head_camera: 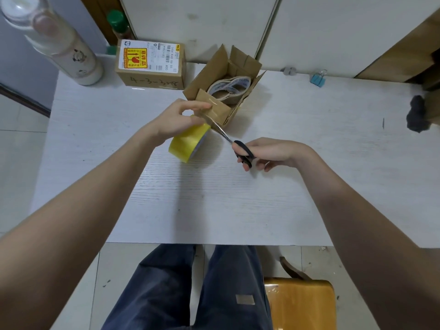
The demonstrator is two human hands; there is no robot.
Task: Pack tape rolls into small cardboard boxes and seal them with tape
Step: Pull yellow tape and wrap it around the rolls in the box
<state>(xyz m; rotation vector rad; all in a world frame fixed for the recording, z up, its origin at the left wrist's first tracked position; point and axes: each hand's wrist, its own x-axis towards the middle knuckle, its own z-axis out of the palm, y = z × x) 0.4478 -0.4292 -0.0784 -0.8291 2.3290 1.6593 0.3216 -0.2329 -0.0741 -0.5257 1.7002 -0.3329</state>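
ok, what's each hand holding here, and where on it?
Right hand: scissors by the black handle loops. Left hand: yellow tape roll, gripped at its upper end, fingers by the pulled strip.

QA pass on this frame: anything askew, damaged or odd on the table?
Nothing spilled or damaged. The open box sits turned at an angle to the table edge, flaps up, with tape rolls inside. The sealed box behind sits squarer. A binder clip lies loose at the far edge.

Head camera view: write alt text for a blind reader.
Over a white table, the right hand cuts with black-handled scissors the clear tape stretched from a yellow tape roll, held by the left hand, to an open cardboard box holding tape rolls.
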